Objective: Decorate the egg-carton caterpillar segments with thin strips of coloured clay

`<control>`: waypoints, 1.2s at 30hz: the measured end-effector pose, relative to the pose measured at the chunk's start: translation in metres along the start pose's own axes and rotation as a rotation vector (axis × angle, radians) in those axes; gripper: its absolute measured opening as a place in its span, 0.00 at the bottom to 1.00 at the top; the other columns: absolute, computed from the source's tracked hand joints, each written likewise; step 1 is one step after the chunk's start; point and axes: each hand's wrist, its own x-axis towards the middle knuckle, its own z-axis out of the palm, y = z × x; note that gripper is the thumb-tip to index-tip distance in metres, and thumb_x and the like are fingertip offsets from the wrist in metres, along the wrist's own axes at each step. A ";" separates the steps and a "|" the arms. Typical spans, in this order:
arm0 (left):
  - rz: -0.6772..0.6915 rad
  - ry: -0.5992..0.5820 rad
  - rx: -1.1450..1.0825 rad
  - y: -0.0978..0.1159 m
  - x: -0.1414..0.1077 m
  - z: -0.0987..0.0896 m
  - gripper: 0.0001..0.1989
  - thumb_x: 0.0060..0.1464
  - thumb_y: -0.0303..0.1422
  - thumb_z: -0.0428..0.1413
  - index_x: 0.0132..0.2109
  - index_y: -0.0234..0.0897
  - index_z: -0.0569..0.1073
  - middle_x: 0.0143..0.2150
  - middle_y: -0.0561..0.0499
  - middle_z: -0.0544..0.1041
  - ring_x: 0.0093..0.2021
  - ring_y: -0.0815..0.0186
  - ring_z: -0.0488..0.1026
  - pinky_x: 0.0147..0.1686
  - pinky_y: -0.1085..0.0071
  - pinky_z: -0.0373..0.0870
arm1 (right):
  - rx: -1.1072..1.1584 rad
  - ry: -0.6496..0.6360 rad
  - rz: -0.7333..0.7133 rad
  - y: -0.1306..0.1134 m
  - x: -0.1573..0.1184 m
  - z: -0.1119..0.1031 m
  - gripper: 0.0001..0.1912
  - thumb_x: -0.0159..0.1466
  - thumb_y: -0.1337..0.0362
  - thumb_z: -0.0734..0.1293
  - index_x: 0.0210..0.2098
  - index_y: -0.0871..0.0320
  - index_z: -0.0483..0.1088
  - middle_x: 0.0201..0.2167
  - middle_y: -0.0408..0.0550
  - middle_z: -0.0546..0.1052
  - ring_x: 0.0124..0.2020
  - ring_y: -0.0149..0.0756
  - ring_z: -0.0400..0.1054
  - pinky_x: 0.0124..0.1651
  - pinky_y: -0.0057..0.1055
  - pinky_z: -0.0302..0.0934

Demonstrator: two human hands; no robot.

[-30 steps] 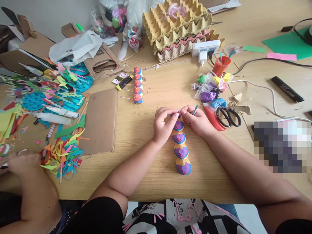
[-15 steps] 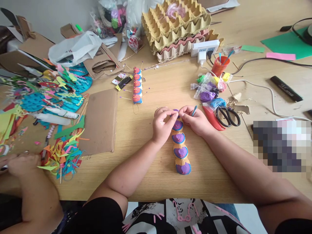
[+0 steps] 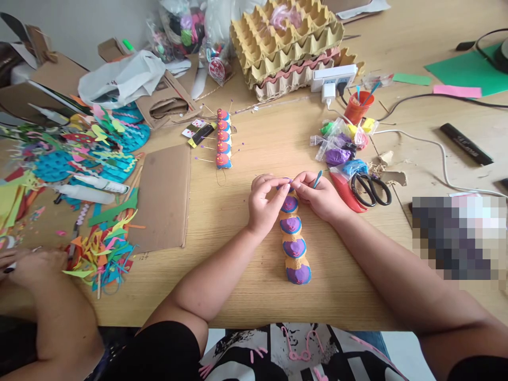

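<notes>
An egg-carton strip (image 3: 294,247) lies lengthwise in front of me, its orange bumps covered with purple and blue clay. My left hand (image 3: 266,200) and my right hand (image 3: 313,194) meet over its far end, fingertips pinched together there. Whatever lies between the fingertips is too small to name. A blue tool (image 3: 317,179) sticks up from my right hand, held in its fingers. Farther back stands a similar strip (image 3: 224,138) with red and blue clay and thin sticks at its sides.
Scissors (image 3: 371,190), bagged clay (image 3: 338,155) and an orange cup (image 3: 357,108) are at the right. Egg trays (image 3: 286,47) stand at the back. Cardboard (image 3: 161,198) and paper scraps (image 3: 105,238) lie left, near another person's hands (image 3: 34,267).
The blue tool has shifted slightly with my right hand, while my left hand stays nearly still. At the left edge, the other person's hands have moved a little.
</notes>
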 end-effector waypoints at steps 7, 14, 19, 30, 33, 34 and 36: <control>0.027 -0.005 -0.029 -0.003 -0.001 0.001 0.06 0.67 0.39 0.64 0.42 0.43 0.84 0.43 0.51 0.84 0.50 0.63 0.79 0.61 0.60 0.74 | 0.010 0.009 0.019 -0.002 0.000 0.002 0.27 0.52 0.44 0.84 0.29 0.57 0.73 0.24 0.39 0.71 0.26 0.27 0.59 0.29 0.28 0.53; 0.026 -0.023 -0.036 -0.001 -0.001 -0.001 0.05 0.67 0.36 0.64 0.43 0.43 0.84 0.43 0.51 0.85 0.50 0.63 0.79 0.60 0.61 0.74 | 0.006 0.029 0.010 0.000 0.002 0.000 0.27 0.52 0.45 0.85 0.28 0.57 0.73 0.24 0.40 0.71 0.27 0.27 0.59 0.28 0.27 0.51; 0.007 -0.026 -0.055 0.002 0.000 -0.002 0.10 0.70 0.40 0.61 0.43 0.43 0.83 0.44 0.50 0.85 0.50 0.63 0.79 0.60 0.62 0.74 | 0.007 0.030 0.015 0.000 0.001 0.000 0.26 0.52 0.45 0.85 0.28 0.57 0.73 0.24 0.39 0.71 0.27 0.27 0.59 0.28 0.27 0.51; -0.016 -0.017 0.013 0.000 0.000 0.000 0.09 0.67 0.42 0.62 0.40 0.43 0.82 0.42 0.50 0.85 0.50 0.62 0.80 0.61 0.60 0.75 | -0.028 0.011 0.014 -0.001 0.001 0.000 0.26 0.53 0.45 0.84 0.30 0.57 0.74 0.26 0.41 0.72 0.27 0.28 0.59 0.29 0.28 0.52; -0.020 -0.017 0.011 0.001 0.000 0.000 0.08 0.67 0.40 0.62 0.40 0.43 0.82 0.42 0.50 0.85 0.50 0.62 0.80 0.61 0.60 0.75 | -0.021 -0.011 0.012 -0.001 0.001 -0.001 0.25 0.54 0.46 0.84 0.31 0.57 0.74 0.26 0.40 0.71 0.26 0.27 0.57 0.28 0.28 0.49; -0.019 -0.015 0.009 0.001 0.000 0.000 0.08 0.67 0.40 0.62 0.40 0.43 0.82 0.42 0.50 0.85 0.50 0.62 0.80 0.61 0.59 0.75 | -0.023 -0.018 0.014 -0.001 0.001 -0.001 0.25 0.54 0.46 0.83 0.31 0.57 0.74 0.25 0.40 0.70 0.26 0.27 0.56 0.27 0.28 0.48; -0.007 -0.009 -0.004 0.001 0.000 0.000 0.07 0.67 0.39 0.62 0.40 0.43 0.82 0.42 0.50 0.85 0.49 0.62 0.80 0.61 0.59 0.75 | -0.033 -0.025 0.020 0.000 0.001 -0.003 0.25 0.55 0.45 0.83 0.32 0.57 0.74 0.25 0.39 0.69 0.25 0.26 0.54 0.27 0.29 0.46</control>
